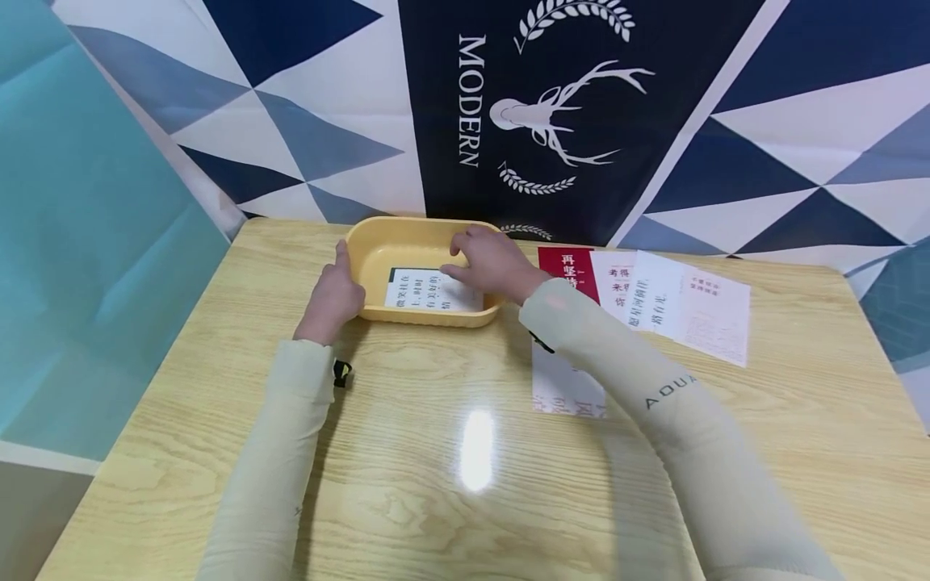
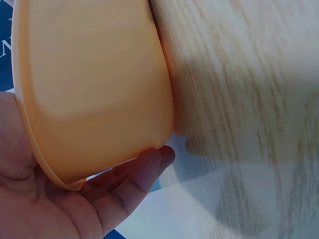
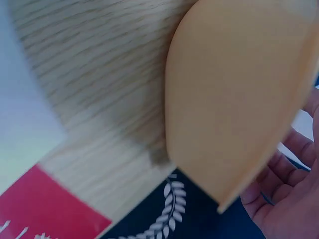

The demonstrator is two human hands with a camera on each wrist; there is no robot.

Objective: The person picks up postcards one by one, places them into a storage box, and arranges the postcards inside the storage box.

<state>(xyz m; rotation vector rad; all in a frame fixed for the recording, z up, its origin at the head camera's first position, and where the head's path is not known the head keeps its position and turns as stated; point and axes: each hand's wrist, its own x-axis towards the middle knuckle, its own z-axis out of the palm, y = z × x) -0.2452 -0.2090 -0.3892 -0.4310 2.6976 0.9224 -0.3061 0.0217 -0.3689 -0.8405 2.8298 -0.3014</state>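
A wood-grain counter (image 1: 407, 516) stands against a blue-and-white patterned wall covering (image 1: 349, 60), with printed sheets (image 1: 715, 311) spread toward the right. By the back edge sits a yellow basin (image 1: 421, 319) with a printed card (image 1: 414, 292) inside; the left hand (image 1: 333, 297) grips its left end. The right hand (image 1: 496, 262), fingers loosely bent and apart, reaches over the card; contact is unclear.

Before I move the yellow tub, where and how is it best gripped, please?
Probably take the yellow tub by its rim at both short ends, from left and right: it is elongated and upright, its back long side close to the patterned wall. The left hand grips the left end.
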